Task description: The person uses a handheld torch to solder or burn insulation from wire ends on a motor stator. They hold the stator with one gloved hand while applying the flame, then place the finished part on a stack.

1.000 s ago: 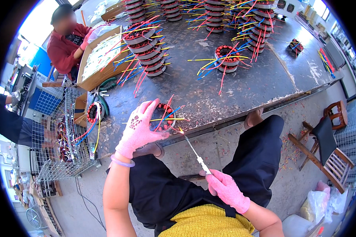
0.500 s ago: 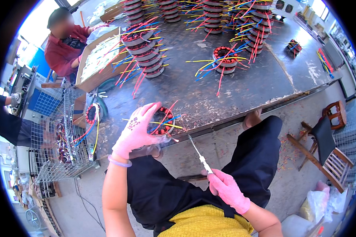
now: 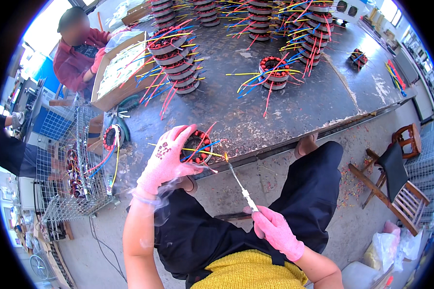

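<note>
My left hand (image 3: 166, 156), in a pink glove, is closed around the outer rim of a motor stator (image 3: 196, 140) at the table's front edge. The stator is a ring with red windings and red, blue and yellow wires sticking out. In my right hand (image 3: 277, 231), also pink-gloved, is a slim tool (image 3: 238, 183) with a white handle and long thin metal rod. A small orange flame (image 3: 226, 157) shows at the rod's tip, beside the end of the yellow wire (image 3: 210, 152). Thin smoke (image 3: 164, 195) drifts about my left wrist.
Stacks of stators (image 3: 178, 65) with loose wires stand across the dark table (image 3: 217, 106). A single stator (image 3: 273, 72) sits nearer. At left are a wire basket (image 3: 77, 168), an open carton (image 3: 123, 67) and a co-worker (image 3: 79, 53). A folding chair (image 3: 395, 178) stands at right.
My right hand's tool tip has moved up and slightly left to the yellow wire's end, where a flame now shows. Smoke has drifted toward my left wrist. My left hand keeps its hold.
</note>
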A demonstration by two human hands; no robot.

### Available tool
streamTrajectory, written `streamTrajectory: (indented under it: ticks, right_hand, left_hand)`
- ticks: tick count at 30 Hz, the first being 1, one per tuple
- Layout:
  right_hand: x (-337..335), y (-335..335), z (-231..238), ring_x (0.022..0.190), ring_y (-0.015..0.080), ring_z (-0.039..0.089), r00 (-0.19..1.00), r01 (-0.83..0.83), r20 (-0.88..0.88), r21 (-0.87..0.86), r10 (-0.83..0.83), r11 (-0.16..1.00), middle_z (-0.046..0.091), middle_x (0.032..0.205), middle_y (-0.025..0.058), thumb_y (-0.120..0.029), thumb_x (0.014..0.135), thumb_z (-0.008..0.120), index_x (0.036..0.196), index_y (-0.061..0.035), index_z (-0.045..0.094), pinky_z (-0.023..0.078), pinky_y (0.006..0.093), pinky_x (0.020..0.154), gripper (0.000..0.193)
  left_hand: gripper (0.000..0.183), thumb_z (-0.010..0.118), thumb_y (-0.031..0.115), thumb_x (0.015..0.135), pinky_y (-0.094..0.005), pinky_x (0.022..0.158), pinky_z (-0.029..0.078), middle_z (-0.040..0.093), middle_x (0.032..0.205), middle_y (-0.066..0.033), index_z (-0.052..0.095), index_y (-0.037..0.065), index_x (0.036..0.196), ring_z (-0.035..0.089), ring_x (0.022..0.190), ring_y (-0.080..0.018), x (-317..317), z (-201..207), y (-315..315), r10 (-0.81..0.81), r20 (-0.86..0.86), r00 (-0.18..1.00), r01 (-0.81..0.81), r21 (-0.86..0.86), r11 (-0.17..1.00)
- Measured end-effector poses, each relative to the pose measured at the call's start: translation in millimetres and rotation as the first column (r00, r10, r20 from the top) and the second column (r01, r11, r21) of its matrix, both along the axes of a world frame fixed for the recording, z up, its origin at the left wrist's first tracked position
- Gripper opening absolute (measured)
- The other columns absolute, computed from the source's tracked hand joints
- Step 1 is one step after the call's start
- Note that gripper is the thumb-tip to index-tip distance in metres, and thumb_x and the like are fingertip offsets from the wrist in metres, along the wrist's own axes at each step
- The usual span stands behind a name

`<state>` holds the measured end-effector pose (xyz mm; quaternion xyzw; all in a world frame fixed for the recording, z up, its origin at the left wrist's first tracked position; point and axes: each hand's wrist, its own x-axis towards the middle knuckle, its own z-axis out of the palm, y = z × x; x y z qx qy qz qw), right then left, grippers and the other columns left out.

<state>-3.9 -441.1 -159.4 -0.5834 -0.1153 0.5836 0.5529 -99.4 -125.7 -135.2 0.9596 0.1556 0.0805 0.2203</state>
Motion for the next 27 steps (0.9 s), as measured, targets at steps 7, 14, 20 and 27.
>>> streamTrajectory:
  ticks: [7,14,20,27]
  right_hand:
    - [0,-1,1,0.060,0.0057,0.045,1.000,-0.009,0.028,0.000,0.009,1.000,0.047,0.069,-0.0034,-0.026,0.103,0.049,0.127,0.0014,0.058,0.037,0.0237,0.056,0.038]
    - [1,0,1,0.060,0.0060,0.045,0.998,-0.014,0.059,0.004,0.014,1.000,0.048,0.069,-0.0033,-0.024,0.104,0.049,0.127,0.0016,0.058,0.037,0.0239,0.055,0.036]
    - [1,-3,-2,0.060,0.0050,0.044,0.999,-0.009,0.040,-0.001,0.009,1.000,0.048,0.069,-0.0040,-0.024,0.104,0.050,0.129,0.0013,0.058,0.037,0.0231,0.055,0.037]
    - [-5,-7,-9,0.059,0.0046,0.041,0.999,-0.046,-0.009,-0.011,0.045,0.999,0.046,0.071,-0.0051,-0.024,0.104,0.050,0.129,0.0010,0.058,0.035,0.0227,0.054,0.036]
  left_hand:
    - [0.097,0.089,0.036,0.059,-0.0449,0.108,0.038,0.050,0.137,-0.0182,0.047,0.006,0.142,0.049,0.126,-0.0385,0,-5,1,0.009,0.003,1.000,-0.009,0.027,1.000]
    - [0.096,0.090,0.030,0.057,-0.0441,0.104,0.042,0.052,0.135,-0.0168,0.049,0.005,0.141,0.052,0.122,-0.0384,0,-4,-2,0.010,0.035,0.999,-0.011,0.045,0.999]
    - [0.096,0.090,0.029,0.056,-0.0432,0.104,0.042,0.054,0.132,-0.0163,0.050,0.005,0.140,0.054,0.120,-0.0376,1,-3,-4,0.014,0.039,0.999,-0.016,0.059,0.998]
    - [0.100,0.090,0.039,0.058,-0.0444,0.104,0.041,0.053,0.131,-0.0165,0.046,0.002,0.141,0.053,0.120,-0.0362,1,-8,-5,0.073,0.023,0.997,-0.074,0.050,0.996]
